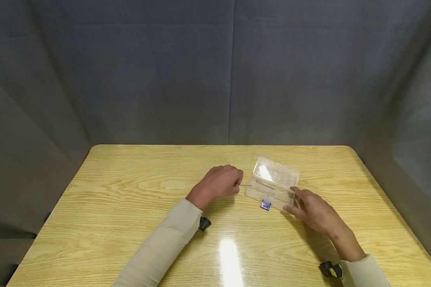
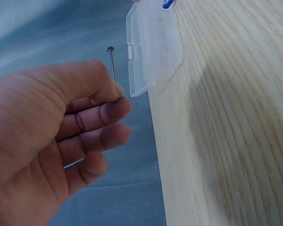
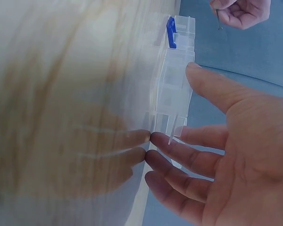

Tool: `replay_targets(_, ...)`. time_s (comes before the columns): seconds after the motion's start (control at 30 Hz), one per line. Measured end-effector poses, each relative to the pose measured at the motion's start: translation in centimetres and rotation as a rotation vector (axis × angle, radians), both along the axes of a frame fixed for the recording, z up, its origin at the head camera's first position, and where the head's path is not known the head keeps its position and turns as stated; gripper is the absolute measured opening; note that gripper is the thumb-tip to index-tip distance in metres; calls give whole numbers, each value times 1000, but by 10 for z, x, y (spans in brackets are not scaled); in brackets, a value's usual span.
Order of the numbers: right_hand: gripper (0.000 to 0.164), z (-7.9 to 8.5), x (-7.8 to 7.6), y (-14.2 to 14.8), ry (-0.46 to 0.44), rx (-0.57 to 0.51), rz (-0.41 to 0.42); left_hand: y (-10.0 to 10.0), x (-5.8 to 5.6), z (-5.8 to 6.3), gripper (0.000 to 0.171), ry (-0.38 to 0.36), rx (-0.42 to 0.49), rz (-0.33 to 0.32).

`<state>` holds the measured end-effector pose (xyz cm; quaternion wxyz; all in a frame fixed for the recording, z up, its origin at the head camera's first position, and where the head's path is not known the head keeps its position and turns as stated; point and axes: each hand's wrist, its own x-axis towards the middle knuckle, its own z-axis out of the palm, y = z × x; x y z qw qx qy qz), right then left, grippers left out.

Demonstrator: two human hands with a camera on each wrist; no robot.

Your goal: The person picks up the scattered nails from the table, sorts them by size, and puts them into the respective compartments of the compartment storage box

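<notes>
A clear plastic storage box (image 1: 283, 195) lies on the table with its hinged lid (image 1: 278, 172) swung back and a blue latch (image 1: 265, 205) at its front. My left hand (image 1: 220, 181), left of the box, pinches a thin metal nail (image 2: 112, 63) between thumb and index finger. The nail's round head sticks out toward the box. Another slim metal piece (image 1: 265, 184) shows at the box's back left. My right hand (image 1: 316, 209) holds the box's right end, thumb at the front corner and index finger at the back.
The box stands on a light wood-grain table (image 1: 147, 171), right of its middle. Grey cloth (image 1: 158, 79) hangs behind the table and along both sides. Dark wrist devices (image 1: 204, 223) sit at both sleeves.
</notes>
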<state>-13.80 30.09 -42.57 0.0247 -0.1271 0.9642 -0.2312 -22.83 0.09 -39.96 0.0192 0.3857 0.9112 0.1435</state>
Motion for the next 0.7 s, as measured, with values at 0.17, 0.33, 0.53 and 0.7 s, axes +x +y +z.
replay_targets(0.17,71,0,1,0,-4,3,-6,10,-1,2,28,-4,-18,-10)
replay_targets(0.33,71,0,1,0,0,9,-11,18,0,2,29,7,-23,-8)
replay_targets(0.53,69,0,2,-1,4,6,-3,26,-3,0,31,25,-33,-19)
replay_targets(0.7,71,-1,2,0,3,15,-14,32,-5,-3,31,31,-48,-36)
